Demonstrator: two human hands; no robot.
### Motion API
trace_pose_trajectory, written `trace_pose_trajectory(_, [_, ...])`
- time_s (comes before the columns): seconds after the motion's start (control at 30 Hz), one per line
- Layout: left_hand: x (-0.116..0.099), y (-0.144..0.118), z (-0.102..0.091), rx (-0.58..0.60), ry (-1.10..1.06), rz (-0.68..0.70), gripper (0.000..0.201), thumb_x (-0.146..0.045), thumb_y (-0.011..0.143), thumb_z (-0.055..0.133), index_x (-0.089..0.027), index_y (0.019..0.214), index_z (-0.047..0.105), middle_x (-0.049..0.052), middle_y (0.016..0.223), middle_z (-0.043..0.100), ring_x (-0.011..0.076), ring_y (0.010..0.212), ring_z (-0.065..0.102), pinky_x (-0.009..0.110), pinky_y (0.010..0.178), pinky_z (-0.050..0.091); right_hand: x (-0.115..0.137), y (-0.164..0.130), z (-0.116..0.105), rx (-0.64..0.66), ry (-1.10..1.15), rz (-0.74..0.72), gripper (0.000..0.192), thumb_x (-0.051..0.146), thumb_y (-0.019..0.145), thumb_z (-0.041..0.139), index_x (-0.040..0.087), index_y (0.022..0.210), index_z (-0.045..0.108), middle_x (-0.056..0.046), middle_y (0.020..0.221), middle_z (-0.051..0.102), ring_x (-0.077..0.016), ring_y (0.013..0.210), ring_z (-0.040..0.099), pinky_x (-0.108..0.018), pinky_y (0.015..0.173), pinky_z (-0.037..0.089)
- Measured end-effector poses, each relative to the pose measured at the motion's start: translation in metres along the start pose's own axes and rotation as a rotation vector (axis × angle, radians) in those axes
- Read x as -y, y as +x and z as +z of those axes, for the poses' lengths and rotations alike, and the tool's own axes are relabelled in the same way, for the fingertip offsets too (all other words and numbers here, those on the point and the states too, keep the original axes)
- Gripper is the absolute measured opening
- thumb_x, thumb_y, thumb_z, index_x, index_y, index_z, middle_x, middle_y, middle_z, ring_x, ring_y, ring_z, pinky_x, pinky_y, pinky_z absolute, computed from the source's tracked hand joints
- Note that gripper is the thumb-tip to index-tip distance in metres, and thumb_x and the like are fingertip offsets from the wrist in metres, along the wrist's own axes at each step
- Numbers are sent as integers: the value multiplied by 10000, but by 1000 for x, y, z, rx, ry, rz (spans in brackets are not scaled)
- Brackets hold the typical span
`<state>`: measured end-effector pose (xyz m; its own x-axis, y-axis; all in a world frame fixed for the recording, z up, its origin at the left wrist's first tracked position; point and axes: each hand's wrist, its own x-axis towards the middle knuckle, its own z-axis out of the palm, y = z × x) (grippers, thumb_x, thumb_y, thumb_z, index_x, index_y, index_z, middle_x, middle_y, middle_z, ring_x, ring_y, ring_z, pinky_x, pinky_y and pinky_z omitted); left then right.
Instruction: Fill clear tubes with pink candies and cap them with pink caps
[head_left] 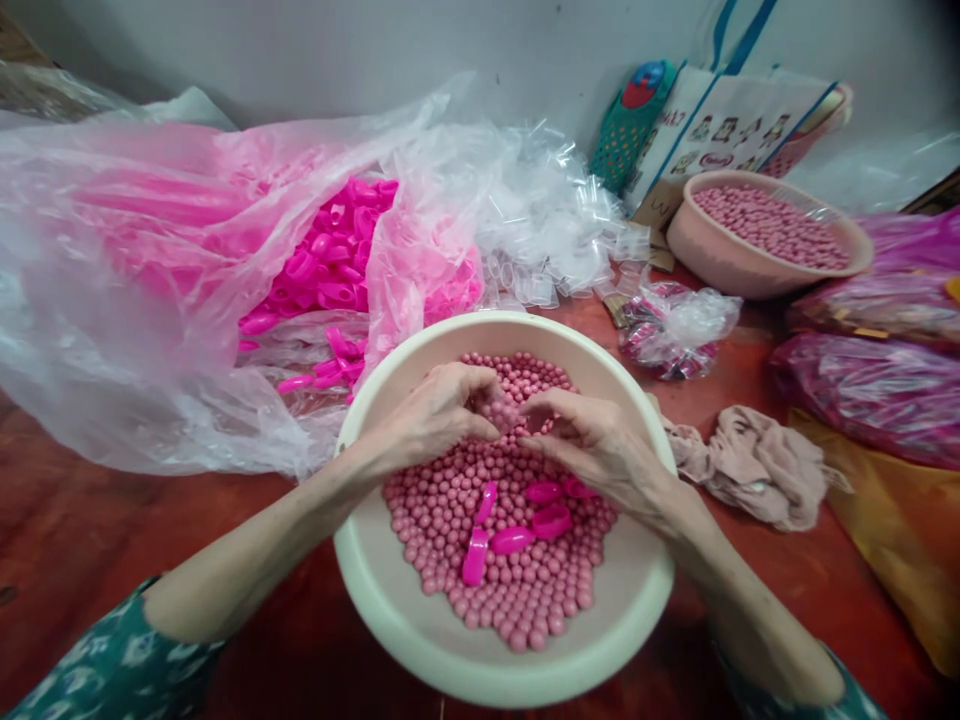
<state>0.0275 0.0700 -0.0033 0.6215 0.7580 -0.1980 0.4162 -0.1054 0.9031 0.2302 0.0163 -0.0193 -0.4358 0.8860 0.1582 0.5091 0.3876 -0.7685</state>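
Note:
A wide cream basin (pixel 360 590) holds many round pink balls (pixel 517 600). Over the balls, my left hand (pixel 442 410) curls its thumb and fingers around what looks like a small clear plastic cup (pixel 501 412), blurred and hard to tell from the pink behind it. Facing it from the right, my right hand (pixel 592 440) is curved with thumb and fingers apart; its fingertips are close to the cup, and whether they touch it I cannot tell. Several bright pink plastic pieces (pixel 512 541) lie on the balls below my hands, some partly under my right hand.
Behind the basin at left, a large clear bag (pixel 195 270) spills pink plastic pieces (pixel 330 260). Clear plastic cups (pixel 540 230) are heaped beside it. Another basin of pink balls (pixel 750 275), a tied bag (pixel 679 325), a crumpled cloth (pixel 765 465) and wrapped purple packs (pixel 877 395) stand right.

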Motion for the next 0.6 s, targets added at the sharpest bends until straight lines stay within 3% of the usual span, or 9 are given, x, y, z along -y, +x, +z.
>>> trace_pose_trajectory(0.13, [-3,2,1,50,-198,-43,112,-143,668,626,-149,769,578,-17,736,587,141,707,551,270,681,421,2,2,2,-94,181,158,221,324,835,609,214,1026,588,-11,878,634,-134,669,555,-258,611,429])
trace_pose_trajectory(0.27, [-6,5,8,111,-219,26,137,-109,687,590,-143,820,606,-10,768,597,148,751,563,273,704,433,7,14,2,-85,241,115,156,271,862,555,200,991,607,-26,931,648,-160,793,596,-282,715,455])
trace_pose_trajectory(0.33, [-6,6,9,-4,-110,70,165,-119,703,572,-146,859,619,6,814,625,165,794,578,286,736,444,5,23,-2,-100,146,73,128,241,874,520,183,942,612,-33,902,650,-167,813,593,-289,735,447])
trace_pose_trajectory(0.47, [-1,3,-1,-415,103,97,162,-158,756,516,-157,886,612,18,841,647,167,786,592,285,732,455,-11,46,-8,-158,-199,33,93,207,859,508,166,844,589,-33,799,620,-159,716,532,-286,674,402])
trace_pose_trajectory(0.53, [3,0,-8,-591,191,83,123,-176,766,513,-161,846,605,8,793,640,154,728,582,269,682,448,-23,57,-3,-125,-244,-3,88,188,851,500,176,804,573,-27,780,599,-157,707,509,-288,682,398])
trace_pose_trajectory(0.6, [9,-2,-13,-640,291,58,96,-186,772,521,-163,813,605,2,747,632,149,681,569,264,638,433,-33,66,6,-78,-245,-47,97,168,852,480,185,822,571,-32,809,596,-162,735,509,-294,718,409])
